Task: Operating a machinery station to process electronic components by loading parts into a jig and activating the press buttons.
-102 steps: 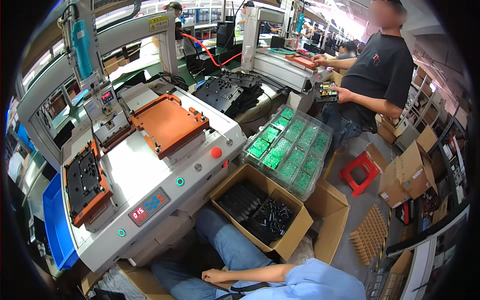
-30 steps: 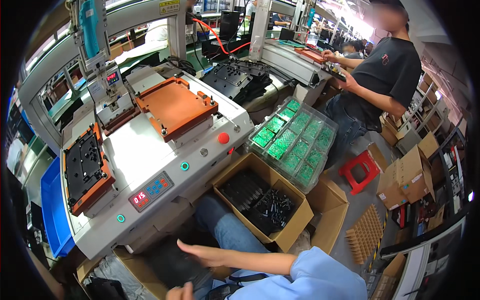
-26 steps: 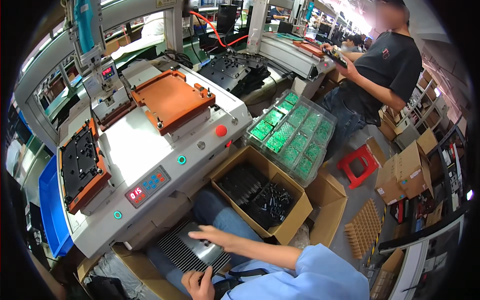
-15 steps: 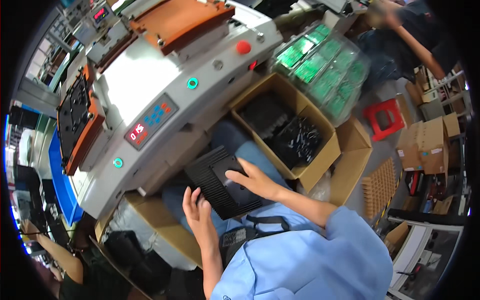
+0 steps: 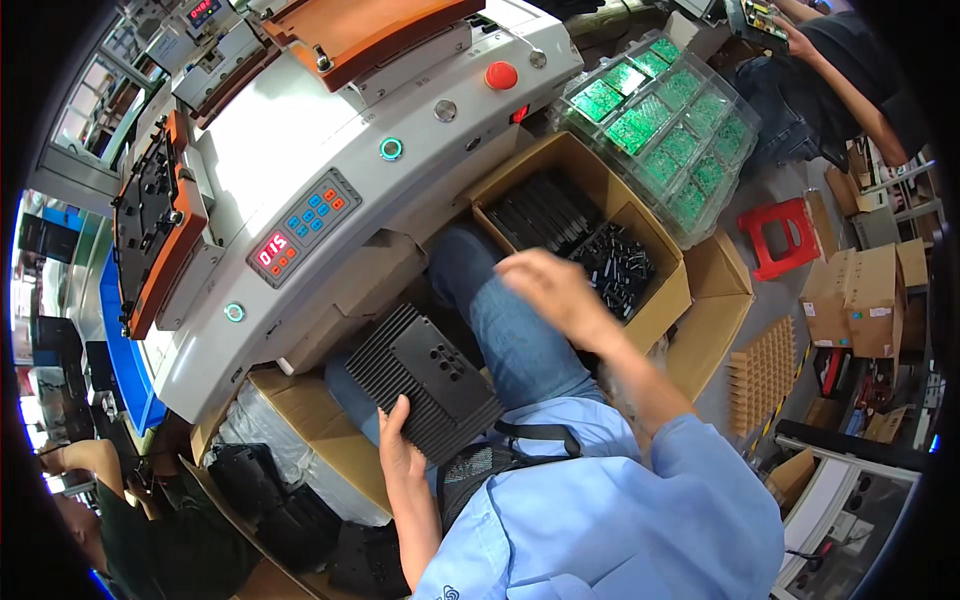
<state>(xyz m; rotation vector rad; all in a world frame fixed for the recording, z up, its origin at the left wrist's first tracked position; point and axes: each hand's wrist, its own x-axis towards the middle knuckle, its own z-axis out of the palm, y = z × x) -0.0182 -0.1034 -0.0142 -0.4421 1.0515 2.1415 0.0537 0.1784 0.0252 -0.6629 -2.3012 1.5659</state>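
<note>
A black finned metal housing (image 5: 432, 372), like a heat sink, lies tilted over my lap, with its flat plate and several small round holes facing up. My left hand (image 5: 402, 452) grips its lower left edge, thumb on the fins. My right hand (image 5: 562, 298) is off the housing, above my right knee, near an open cardboard box (image 5: 672, 296). Motion smears its fingers, so I cannot see whether anything is in them. Inside that box are black flat pieces (image 5: 540, 214) and, in a nearer compartment, many small dark parts (image 5: 612, 266).
A white machine (image 5: 196, 362) with a control panel (image 5: 305, 226), red button (image 5: 501, 75) and orange fixtures (image 5: 375, 38) stands ahead. Clear trays of green circuit boards (image 5: 662, 122) are beyond the box. Lower left, another carton (image 5: 325, 425) holds black parts. Co-workers sit left and far right. A red stool (image 5: 775, 238) stands right.
My right hand has lifted off the housing and moved up and right toward the box. My left hand has closed on the housing's edge. The housing has shifted slightly left.
</note>
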